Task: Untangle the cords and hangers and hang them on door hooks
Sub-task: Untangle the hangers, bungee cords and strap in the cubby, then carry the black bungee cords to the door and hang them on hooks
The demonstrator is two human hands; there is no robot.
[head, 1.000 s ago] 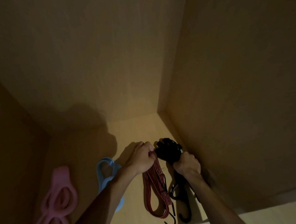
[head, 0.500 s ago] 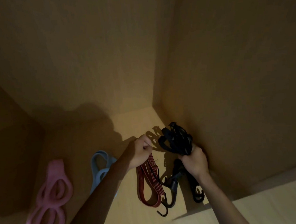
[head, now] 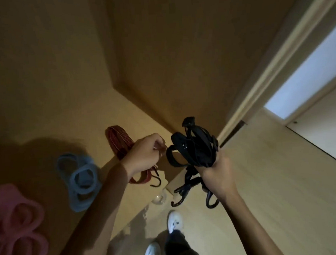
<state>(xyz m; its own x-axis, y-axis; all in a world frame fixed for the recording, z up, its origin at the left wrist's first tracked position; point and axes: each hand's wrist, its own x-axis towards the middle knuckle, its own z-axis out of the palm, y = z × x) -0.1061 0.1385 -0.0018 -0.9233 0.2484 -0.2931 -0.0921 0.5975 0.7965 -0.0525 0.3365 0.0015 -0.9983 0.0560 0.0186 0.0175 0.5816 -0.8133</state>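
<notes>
**A:** Where do I stand with the black cords (head: 196, 149)?

**B:** My right hand (head: 216, 175) is closed tight around the bundle, just right of the shelf (head: 142, 117) edge and clear of it; loops fan up and left from the fist, hooks (head: 189, 187) dangle below it; the long axis runs roughly up and down, tipped a little left at the top.

**A:** And the left hand (head: 145, 154)?

**B:** Over the front edge of the shelf, fingers curled, thumb and fingertips pinched together; whether they pinch a strand I cannot tell; the red cord (head: 120, 144) lies under and behind it on the shelf, long axis running from the back of the shelf toward the front edge, its hook (head: 157, 183) at the near end.

**A:** So which hand is nearer the black bundle?

**B:** The right already has it; the left is just beside the nearest black loop, apart from it; I judge the move turns on that gap; the loop points at the left hand, so a short reach rightward off the shelf would meet it.

**A:** Other things?

**B:** A blue hanger (head: 79, 179) and a pink hanger (head: 18, 223) lie further left on the shelf, untouched; no door hooks in view, so hanging is still ahead.
</notes>
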